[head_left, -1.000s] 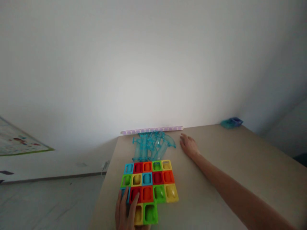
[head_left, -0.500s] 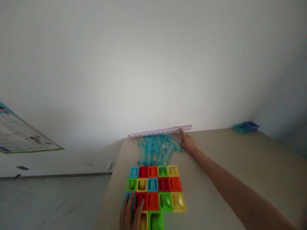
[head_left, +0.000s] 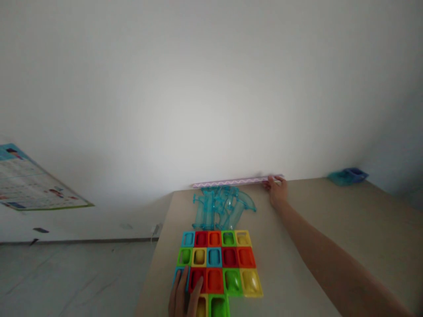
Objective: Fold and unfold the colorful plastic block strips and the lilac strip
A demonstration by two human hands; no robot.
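A board of coloured square tiles (head_left: 228, 257) lies on the beige table (head_left: 330, 229). My left hand (head_left: 185, 296) rests flat on its near left corner, fingers stretched out. Behind the board lies a pile of clear blue curved track pieces (head_left: 222, 207). Along the table's far edge by the wall runs a long purple patterned stick (head_left: 231, 182). My right hand (head_left: 277, 190) reaches out to the stick's right end, with its fingers curled over that end.
A small teal and blue object (head_left: 347, 175) sits at the far right corner of the table. A white wall stands behind. To the left are the floor and a printed poster (head_left: 31, 180) low on the wall.
My right hand has moved from beside the blue track pieces up and to the right, onto the purple stick's right end. My left hand stays on the tile board.
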